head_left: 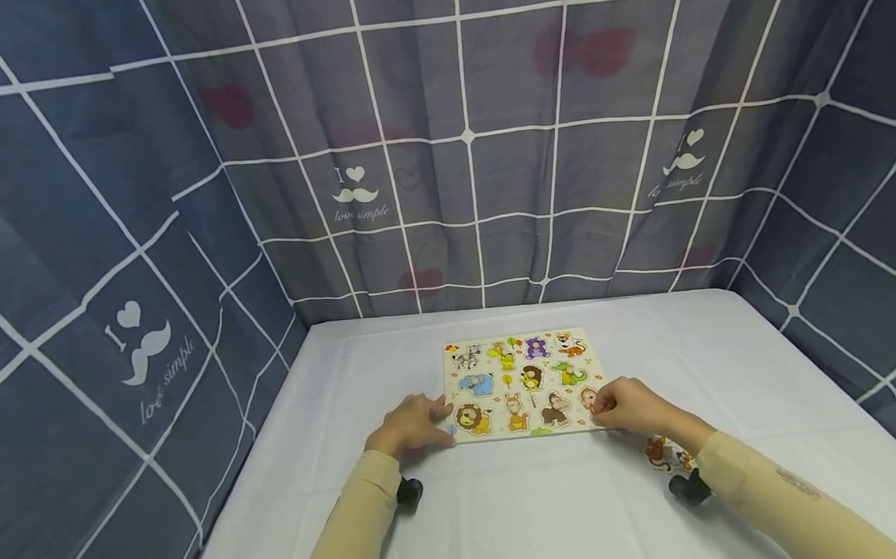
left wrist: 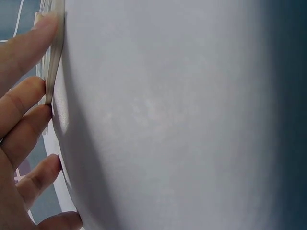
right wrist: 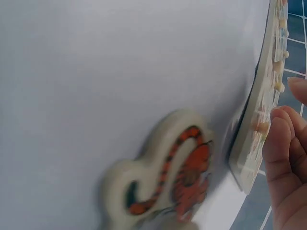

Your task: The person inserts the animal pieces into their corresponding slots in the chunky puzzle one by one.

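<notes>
A pale animal puzzle board lies flat on the white table, with several cartoon animal pictures on it. My left hand rests at its front left corner, beside the lion. In the left wrist view its thumb and nearest fingers touch the board's edge. At the front right corner my right hand is over the monkey piece, partly hiding it. The right wrist view shows a small knob right by the bent fingers, with the thumb apart and nothing visible between them.
Under the right forearm a loose tiger puzzle piece lies on the white tablecloth; another loose piece is partly behind the sleeve. A checked curtain encloses the table at the back and sides.
</notes>
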A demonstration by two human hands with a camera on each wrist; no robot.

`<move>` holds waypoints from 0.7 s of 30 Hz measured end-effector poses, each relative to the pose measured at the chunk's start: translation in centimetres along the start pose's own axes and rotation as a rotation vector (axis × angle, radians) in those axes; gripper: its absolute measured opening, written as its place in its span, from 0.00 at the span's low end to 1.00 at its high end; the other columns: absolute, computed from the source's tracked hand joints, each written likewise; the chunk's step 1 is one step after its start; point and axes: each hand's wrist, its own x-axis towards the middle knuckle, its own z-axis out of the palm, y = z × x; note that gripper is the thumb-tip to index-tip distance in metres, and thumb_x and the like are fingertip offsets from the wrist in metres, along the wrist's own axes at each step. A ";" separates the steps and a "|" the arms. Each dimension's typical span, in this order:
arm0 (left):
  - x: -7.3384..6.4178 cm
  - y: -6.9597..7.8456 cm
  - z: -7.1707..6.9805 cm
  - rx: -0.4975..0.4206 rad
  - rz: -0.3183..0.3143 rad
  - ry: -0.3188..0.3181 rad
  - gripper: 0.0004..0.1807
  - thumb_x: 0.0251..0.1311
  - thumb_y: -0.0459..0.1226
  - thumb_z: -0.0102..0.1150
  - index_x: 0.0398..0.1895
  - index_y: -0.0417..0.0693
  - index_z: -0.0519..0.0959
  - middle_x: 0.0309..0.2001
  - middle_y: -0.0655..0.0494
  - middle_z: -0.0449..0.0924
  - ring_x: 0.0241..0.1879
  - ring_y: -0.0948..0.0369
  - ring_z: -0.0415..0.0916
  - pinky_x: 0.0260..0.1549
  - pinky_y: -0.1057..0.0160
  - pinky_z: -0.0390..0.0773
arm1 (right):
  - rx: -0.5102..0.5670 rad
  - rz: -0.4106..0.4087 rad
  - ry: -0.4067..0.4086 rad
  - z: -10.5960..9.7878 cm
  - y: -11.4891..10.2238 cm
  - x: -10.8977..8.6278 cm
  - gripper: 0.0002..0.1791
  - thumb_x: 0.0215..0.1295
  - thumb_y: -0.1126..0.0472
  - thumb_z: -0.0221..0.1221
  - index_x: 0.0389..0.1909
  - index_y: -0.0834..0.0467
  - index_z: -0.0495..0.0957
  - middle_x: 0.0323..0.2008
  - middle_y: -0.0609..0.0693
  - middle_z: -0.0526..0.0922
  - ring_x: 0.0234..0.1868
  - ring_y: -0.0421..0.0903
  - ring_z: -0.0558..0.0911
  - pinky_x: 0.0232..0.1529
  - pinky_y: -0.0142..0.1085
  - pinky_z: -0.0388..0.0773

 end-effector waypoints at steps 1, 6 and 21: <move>0.0 0.0 0.0 0.001 0.000 -0.001 0.36 0.43 0.52 0.78 0.60 0.60 0.80 0.71 0.63 0.69 0.75 0.46 0.59 0.68 0.32 0.62 | 0.002 0.003 -0.001 0.0 0.0 -0.2 0.03 0.57 0.63 0.68 0.27 0.58 0.83 0.21 0.43 0.81 0.20 0.36 0.75 0.20 0.29 0.75; 0.0 0.1 -0.1 -0.001 0.006 0.001 0.36 0.42 0.51 0.78 0.60 0.59 0.80 0.71 0.62 0.69 0.73 0.47 0.62 0.65 0.32 0.65 | 0.006 0.045 -0.002 0.0 0.2 -1.1 0.03 0.58 0.62 0.67 0.28 0.57 0.83 0.22 0.44 0.81 0.21 0.38 0.75 0.20 0.29 0.74; -0.3 0.2 -0.3 -0.012 0.015 -0.005 0.36 0.43 0.50 0.78 0.61 0.58 0.80 0.71 0.62 0.70 0.74 0.47 0.61 0.66 0.32 0.64 | -0.011 0.150 0.019 0.1 1.0 -2.7 0.03 0.58 0.62 0.66 0.28 0.57 0.82 0.23 0.45 0.79 0.24 0.41 0.76 0.23 0.30 0.74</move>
